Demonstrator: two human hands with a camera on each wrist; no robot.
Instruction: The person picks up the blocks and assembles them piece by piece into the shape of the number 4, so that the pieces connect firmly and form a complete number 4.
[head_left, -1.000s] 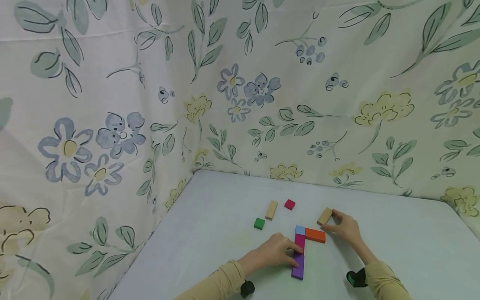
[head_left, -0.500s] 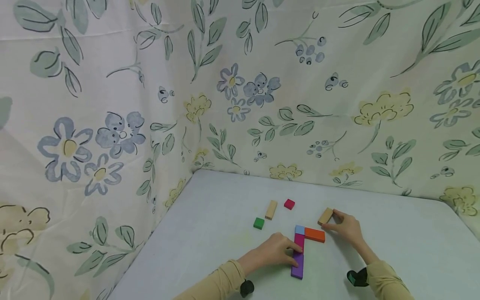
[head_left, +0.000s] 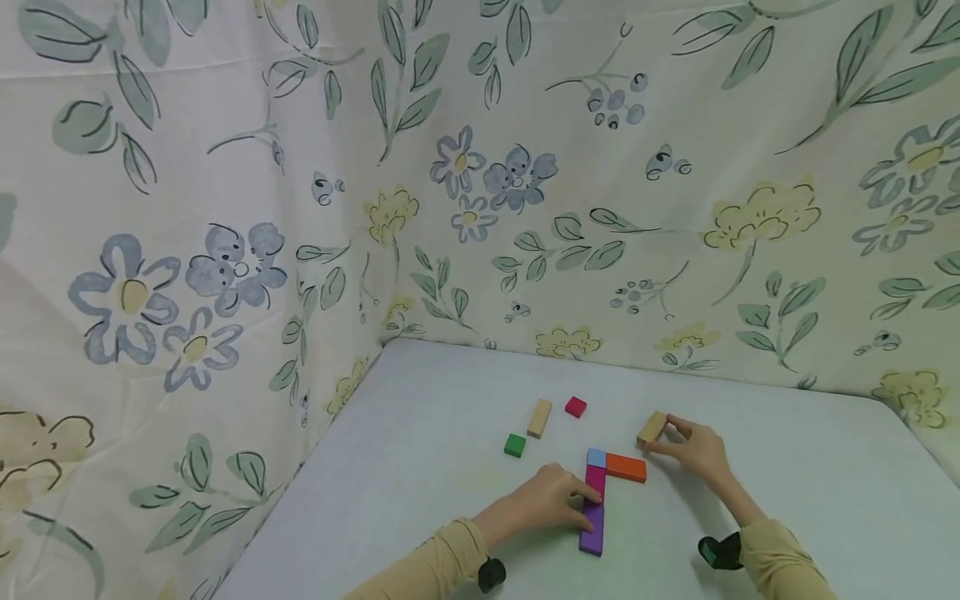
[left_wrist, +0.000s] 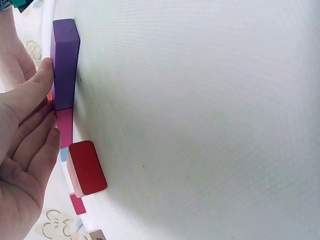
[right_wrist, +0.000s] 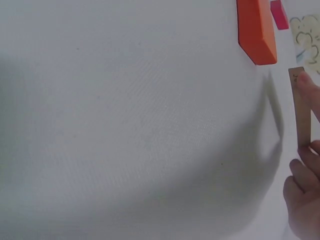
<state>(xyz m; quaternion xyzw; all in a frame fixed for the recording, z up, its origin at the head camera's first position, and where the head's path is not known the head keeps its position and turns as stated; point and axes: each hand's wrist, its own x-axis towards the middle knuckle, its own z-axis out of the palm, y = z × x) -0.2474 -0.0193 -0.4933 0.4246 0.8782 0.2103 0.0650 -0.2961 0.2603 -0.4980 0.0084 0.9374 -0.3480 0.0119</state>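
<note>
My left hand (head_left: 547, 500) rests over a row of toy blocks. Its thumb touches the purple block (head_left: 592, 540) and its fingertips touch the magenta block (head_left: 595, 477). A light blue block (head_left: 596, 457) ends the row at the far side, and an orange block (head_left: 626, 468) extends rightward from it. With thumb and fingers, my right hand (head_left: 699, 451) pinches a tan wooden block (head_left: 652, 427) beyond the orange one. The left wrist view also has a red block (left_wrist: 90, 167) beside the row, hidden in the head view.
Farther back on the white table (head_left: 442, 400) lie a green block (head_left: 515, 445), another tan block (head_left: 539, 418) and a small red block (head_left: 576, 407). Flowered cloth (head_left: 562, 275) hangs along the back and left edges of the table.
The right hand has shifted very slightly with the tan block, away from the orange one. My left hand keeps its place on the row. The head view has drifted a little.
</note>
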